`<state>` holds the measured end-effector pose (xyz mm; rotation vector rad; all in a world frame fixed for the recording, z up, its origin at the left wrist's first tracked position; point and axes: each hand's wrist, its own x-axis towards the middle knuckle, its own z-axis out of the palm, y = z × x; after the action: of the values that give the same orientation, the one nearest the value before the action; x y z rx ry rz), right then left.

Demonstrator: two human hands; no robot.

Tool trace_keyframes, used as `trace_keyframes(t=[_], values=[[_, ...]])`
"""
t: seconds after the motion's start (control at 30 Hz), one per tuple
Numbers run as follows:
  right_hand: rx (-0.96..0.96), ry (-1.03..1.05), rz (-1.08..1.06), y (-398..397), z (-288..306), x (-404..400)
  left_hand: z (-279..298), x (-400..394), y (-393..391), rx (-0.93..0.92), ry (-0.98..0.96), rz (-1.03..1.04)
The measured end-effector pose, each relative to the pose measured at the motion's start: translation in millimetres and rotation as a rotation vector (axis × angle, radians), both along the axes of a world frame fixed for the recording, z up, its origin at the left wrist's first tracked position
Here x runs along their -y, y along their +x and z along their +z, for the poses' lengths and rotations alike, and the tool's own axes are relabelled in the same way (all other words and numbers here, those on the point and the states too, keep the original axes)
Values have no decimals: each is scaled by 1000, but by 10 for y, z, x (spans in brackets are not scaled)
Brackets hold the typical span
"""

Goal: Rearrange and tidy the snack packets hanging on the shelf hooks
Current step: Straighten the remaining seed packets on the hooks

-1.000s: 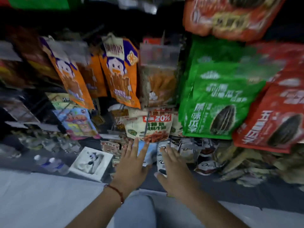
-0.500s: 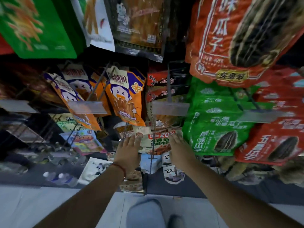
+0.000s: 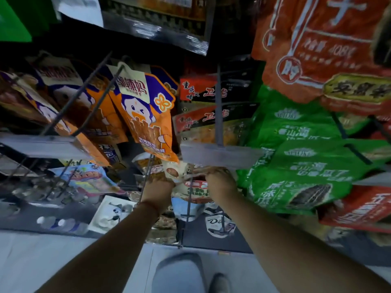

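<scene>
Hands meet at one packet in the middle of the display: the left hand point(image 3: 157, 190) and the right hand point(image 3: 219, 181) both close on the top edge of a pale snack packet point(image 3: 191, 188) with a red band, which hangs low, below the orange packet point(image 3: 146, 115) with the cartoon face. The fingers of each hand curl and pinch the packet's upper rim from either side; whether its hole is on the hook point(image 3: 188, 199) or just off it cannot be told, since the fingers cover that spot. A red cord circles the left wrist.

Judging by how things lie, the job is in its middle. To the right of the right hand the green seed packets point(image 3: 300, 163) and the red ones point(image 3: 364, 208) hang in overlapping, tilted rows. To the left of the left hand more orange packets point(image 3: 69, 106) slant on their wire hooks. Below both hands, several small packets point(image 3: 220, 226) lie loose on the dark bottom shelf point(image 3: 38, 208), apparently off any hook. What seems left: seating the held packet squarely, straightening the slanted rows, and rehanging what lies on that shelf.
</scene>
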<state>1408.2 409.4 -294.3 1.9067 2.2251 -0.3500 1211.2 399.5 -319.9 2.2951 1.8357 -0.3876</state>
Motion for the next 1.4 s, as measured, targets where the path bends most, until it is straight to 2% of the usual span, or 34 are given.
trace_keyframes(t=[0.13, 0.3, 0.4, 0.5, 0.6, 0.67, 0.87, 0.93, 1.03, 1.13, 1.3, 1.4], values=[[82, 31, 54, 8, 6, 181, 44, 211, -62, -47, 74, -63], [104, 91, 145, 34, 38, 788, 158, 775, -267, 80, 176, -206], [5, 155, 140, 59, 27, 1328, 193, 1183, -380, 160, 259, -237], [-159, 321, 66, 109, -25, 1820, 260, 1531, -397, 229, 312, -272], [-336, 479, -52, 120, 79, 2197, 259, 1827, -327, 287, 252, -291], [-369, 518, -65, 137, 152, 2377, 247, 1969, -231, 343, 200, -295], [-415, 477, -86, 513, 39, 2633, 144, 2127, 235, 392, 252, -367], [-496, 398, -126, 713, -53, 2627, 111, 2134, 380, 428, 189, -339], [-635, 342, -201, 1028, -110, 2541, 33, 2081, 614, 470, 259, -361], [-448, 436, -29, 1346, -289, 2318, -131, 1958, 833, 434, 291, -384], [61, 488, 294, 1736, -759, 1805, -575, 1633, 1098, 452, 507, -471], [110, 665, 420, 1889, -901, 1608, -887, 1372, 1206, 468, 563, -452]])
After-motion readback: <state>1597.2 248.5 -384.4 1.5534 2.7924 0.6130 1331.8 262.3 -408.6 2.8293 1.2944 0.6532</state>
